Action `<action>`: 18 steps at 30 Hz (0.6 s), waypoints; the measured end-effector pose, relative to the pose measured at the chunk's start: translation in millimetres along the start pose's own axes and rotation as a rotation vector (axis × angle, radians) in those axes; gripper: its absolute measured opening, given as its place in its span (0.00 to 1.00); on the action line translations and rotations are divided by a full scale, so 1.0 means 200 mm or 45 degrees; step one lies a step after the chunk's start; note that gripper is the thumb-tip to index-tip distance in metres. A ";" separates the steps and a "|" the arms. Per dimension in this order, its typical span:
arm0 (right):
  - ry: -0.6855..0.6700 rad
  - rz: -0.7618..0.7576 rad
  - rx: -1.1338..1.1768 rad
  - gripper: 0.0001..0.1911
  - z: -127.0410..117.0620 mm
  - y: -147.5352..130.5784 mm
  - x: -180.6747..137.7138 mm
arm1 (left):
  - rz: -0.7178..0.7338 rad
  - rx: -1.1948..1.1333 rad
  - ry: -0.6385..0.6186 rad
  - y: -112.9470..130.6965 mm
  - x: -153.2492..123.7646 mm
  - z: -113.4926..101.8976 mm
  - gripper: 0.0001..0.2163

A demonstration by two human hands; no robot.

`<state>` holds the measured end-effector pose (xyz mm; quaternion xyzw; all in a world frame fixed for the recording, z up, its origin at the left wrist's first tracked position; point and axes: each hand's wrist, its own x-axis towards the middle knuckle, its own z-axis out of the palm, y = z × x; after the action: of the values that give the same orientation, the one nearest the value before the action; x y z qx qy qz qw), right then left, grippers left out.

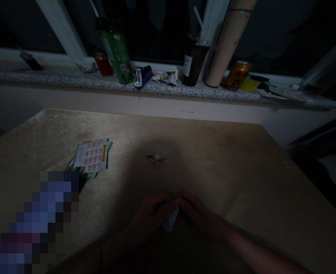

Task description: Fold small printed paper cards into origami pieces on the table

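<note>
Low in the picture, in shadow, both my hands meet over a small folded piece of pale paper (171,217). My left hand (149,213) pinches its left side with curled fingers. My right hand (198,211) grips its right side, fingers pressed together. The paper hangs between the fingertips just above the tan tabletop (228,163). A small folded paper shape (157,158) lies on the table beyond my hands. To the left a stack of printed sheets (90,156) lies flat.
A stone windowsill (71,78) runs along the back with a green bottle (117,53), a red jar (103,62), a dark bottle (192,62), a cardboard tube (228,45), a gold can (237,75) and wrappers. A blurred patch covers the lower left corner.
</note>
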<state>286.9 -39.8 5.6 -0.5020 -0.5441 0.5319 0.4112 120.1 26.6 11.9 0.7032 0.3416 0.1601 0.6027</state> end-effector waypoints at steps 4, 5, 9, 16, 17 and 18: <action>-0.001 -0.011 -0.074 0.16 0.01 0.03 0.00 | -0.020 0.034 -0.019 -0.01 0.00 0.00 0.14; 0.010 -0.026 -0.086 0.16 0.01 0.03 0.00 | -0.021 0.041 -0.027 -0.01 0.01 0.00 0.15; 0.048 -0.060 -0.168 0.16 0.02 0.06 0.00 | -0.009 0.092 -0.039 -0.01 0.01 0.00 0.15; 0.073 -0.133 -0.195 0.16 0.02 0.06 0.00 | 0.007 0.155 -0.075 -0.02 0.01 0.01 0.16; 0.075 -0.135 -0.207 0.16 0.02 0.06 0.00 | 0.005 0.171 -0.083 -0.02 0.01 0.01 0.15; 0.076 -0.132 -0.220 0.17 0.02 0.05 0.00 | 0.009 0.190 -0.091 -0.03 0.01 0.02 0.15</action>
<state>284.9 -41.0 -5.0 -0.5223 -0.6007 0.4457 0.4094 121.5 25.2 5.4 0.7525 0.3286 0.1112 0.5599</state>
